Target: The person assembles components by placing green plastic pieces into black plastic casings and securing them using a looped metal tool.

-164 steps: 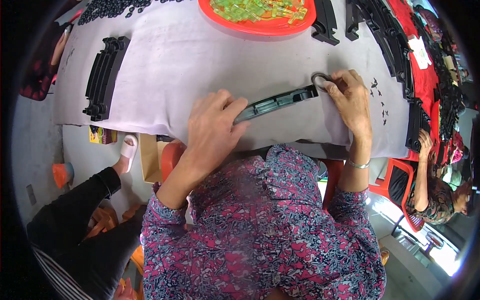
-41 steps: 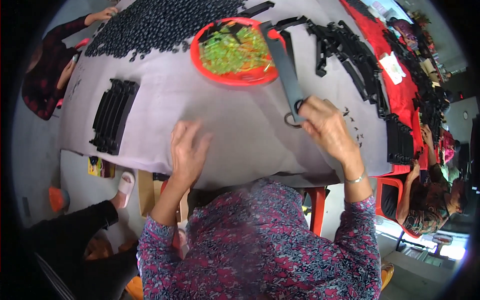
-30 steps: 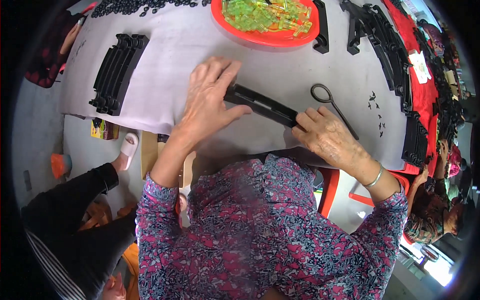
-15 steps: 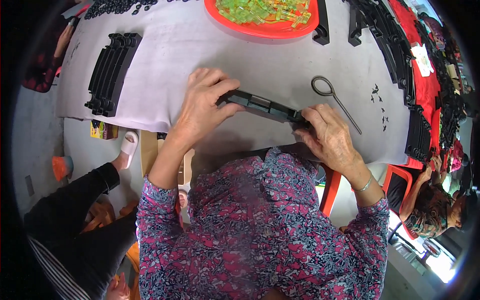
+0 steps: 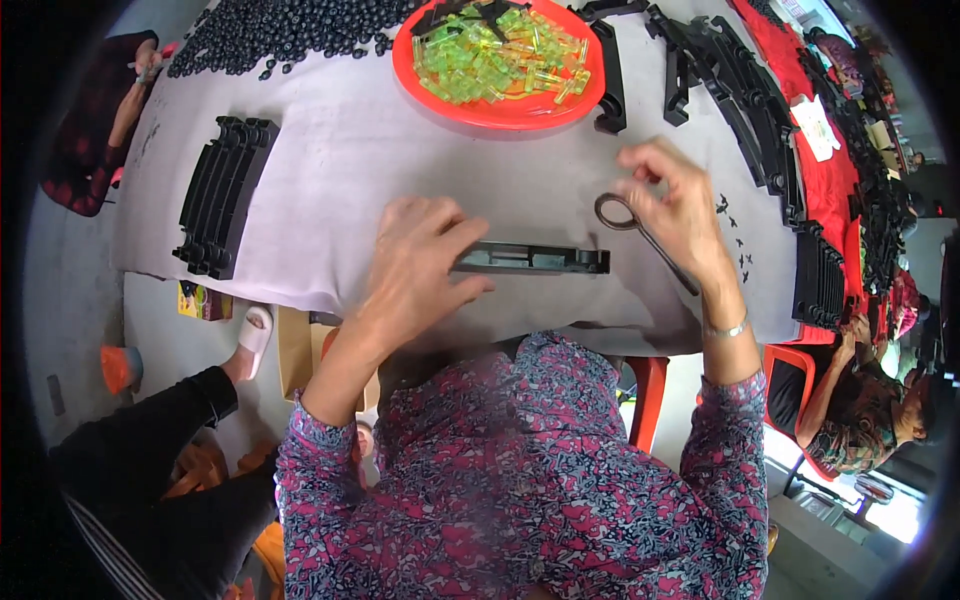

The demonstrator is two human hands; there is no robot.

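A long narrow black plastic part [image 5: 530,259] with a hollow channel lies crosswise on the table in front of me. My left hand [image 5: 415,260] is at its left end, thumb and fingers spread on either side, covering that end. Further right, my right hand [image 5: 680,205] is lifted off the part, slightly blurred. Its fingers are bent, with a gap between thumb and forefinger, and I see nothing held there. Just beside and below it is a dark metal rod with a ring-shaped handle [image 5: 655,248], partly behind the hand.
A red plate [image 5: 480,118] holds yellow-green translucent pieces and some black ones. Small round black pieces [image 5: 290,35] are heaped at the far left. Black plastic parts [image 5: 228,195] form a stack at left; more black parts [image 5: 735,85] line the right. Tiny black bits [image 5: 738,240] lie nearby.
The black plastic part has gone from being held tilted in both hands to lying on the table. My right hand has let go and moved up, away from me. The view has shifted.
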